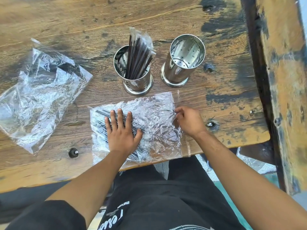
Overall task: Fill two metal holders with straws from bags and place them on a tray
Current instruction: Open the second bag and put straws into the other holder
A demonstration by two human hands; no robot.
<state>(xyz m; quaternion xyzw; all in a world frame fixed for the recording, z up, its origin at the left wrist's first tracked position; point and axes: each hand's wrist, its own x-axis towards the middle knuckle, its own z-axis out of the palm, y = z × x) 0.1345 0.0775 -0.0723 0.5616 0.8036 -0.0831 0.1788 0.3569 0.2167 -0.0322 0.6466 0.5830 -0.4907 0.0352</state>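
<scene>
Two perforated metal holders stand upright on the wooden table. The left holder (136,75) has a bundle of wrapped dark straws (139,53) in it; the right holder (181,62) is empty. In front of them lies a clear plastic bag (152,117) with black straws (101,117) inside at its left end. My left hand (122,130) lies flat on the bag over the straws, fingers spread. My right hand (189,121) pinches the bag's right edge near its opening. No tray is in view.
A second clear bag (39,93), crumpled and apparently empty, lies at the left of the table. The table's near edge (166,161) runs just under the bag in front of me. A weathered wooden post (282,80) rises at the right.
</scene>
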